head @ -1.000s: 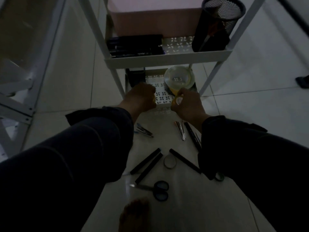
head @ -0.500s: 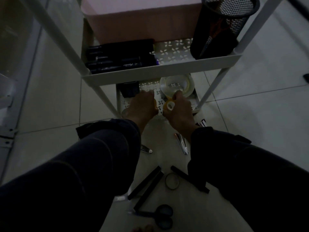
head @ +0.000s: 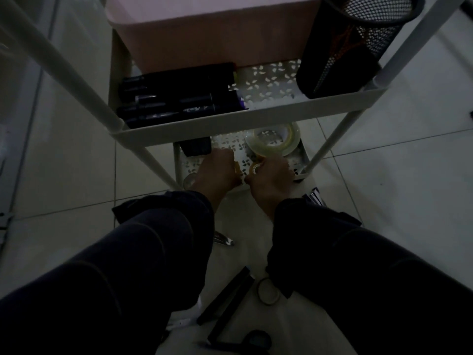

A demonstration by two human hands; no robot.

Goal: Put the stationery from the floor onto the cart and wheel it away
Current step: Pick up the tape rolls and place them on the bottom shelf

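Dim light. Both my hands are down at the cart's point(head: 245, 124) bottom shelf point(head: 297, 165), side by side near its front edge. My right hand point(head: 271, 175) is curled, its grip pinching a small yellowish tape roll point(head: 256, 168) between thumb and fingers; the roll's hole faces up toward me. My left hand point(head: 217, 167) is clenched into a loose fist just beside it, something pale at its knuckle edge (too dark to tell what, or whether it is held).

Behind the hands on the bottom shelf: a large clear tape roll point(head: 272, 139) lying flat, and a dark box point(head: 195, 147) at the back left.

Middle shelf: black markers point(head: 176, 101) lying side by side, long axes running left–right; a pink bin point(head: 212, 34) behind them; a black mesh pen cup point(head: 348, 47) at the right corner, upright.

On the floor point(head: 384, 201) between my sleeves: two black pens point(head: 227, 301) lying diagonally, a thin ring point(head: 267, 292) beside them, scissors point(head: 253, 340) nearest me, a metal clip point(head: 224, 239) near my left sleeve.
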